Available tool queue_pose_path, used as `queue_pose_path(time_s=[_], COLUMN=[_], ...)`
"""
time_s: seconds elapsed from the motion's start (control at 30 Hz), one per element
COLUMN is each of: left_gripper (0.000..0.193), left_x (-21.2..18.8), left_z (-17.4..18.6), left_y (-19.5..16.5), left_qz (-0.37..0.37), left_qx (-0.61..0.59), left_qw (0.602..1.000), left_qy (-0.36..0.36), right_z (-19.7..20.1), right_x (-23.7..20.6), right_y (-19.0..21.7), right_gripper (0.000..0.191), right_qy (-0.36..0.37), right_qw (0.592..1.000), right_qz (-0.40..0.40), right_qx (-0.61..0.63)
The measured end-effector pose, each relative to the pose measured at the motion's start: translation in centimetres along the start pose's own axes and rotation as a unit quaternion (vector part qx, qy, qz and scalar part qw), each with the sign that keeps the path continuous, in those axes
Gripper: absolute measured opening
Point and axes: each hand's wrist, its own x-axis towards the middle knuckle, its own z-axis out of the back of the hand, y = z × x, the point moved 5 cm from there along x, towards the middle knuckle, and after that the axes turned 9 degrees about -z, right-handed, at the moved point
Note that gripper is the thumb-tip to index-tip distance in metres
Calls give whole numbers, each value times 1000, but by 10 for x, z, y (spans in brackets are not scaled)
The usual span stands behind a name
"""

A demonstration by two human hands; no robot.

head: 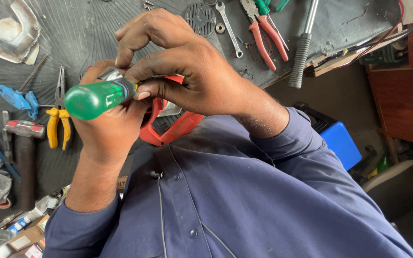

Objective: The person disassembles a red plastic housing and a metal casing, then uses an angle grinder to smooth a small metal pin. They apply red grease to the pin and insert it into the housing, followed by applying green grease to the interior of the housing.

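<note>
Green plastic-handled screwdriver (96,99) sits clenched in left hand (108,126), handle end poking out w/ the shaft hidden. Right hand (187,71) pinches at its collar, over a red plastic-cased part (173,126) just behind the grip. Risk: tip probably slips, since fingers cover it. Beyond: yellow-handled pliers (58,125), red-handled pliers (266,38), steel spanner (229,27), hammer (22,131) on dark mat (92,33); none block.

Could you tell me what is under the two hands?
Under the left hand and right hand lies a red tool body on the dark mat. The hands cover its upper part and the green screwdriver tip.
</note>
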Motion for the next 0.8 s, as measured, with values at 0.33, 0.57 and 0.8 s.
queue_pose_path(time_s=[0.33,0.57,0.8], left_gripper=[20,18,24], left_x=[11,24,38], left_z=[4,10,19], left_y=[-7,-7,-8], left_qz=[84,30,-33], left_qx=[-65,-1,-49], left_qw=[993,1000,995], left_qy=[-42,0,76], right_z=[1,-2,-1], right_x=[1,5,7], right_y=[-4,-11,-4], right_gripper=[22,26,23], right_qy=[-16,-17,-6], right_qw=[1000,1000,1000], right_qz=[13,3,5], right_qx=[9,12,-3])
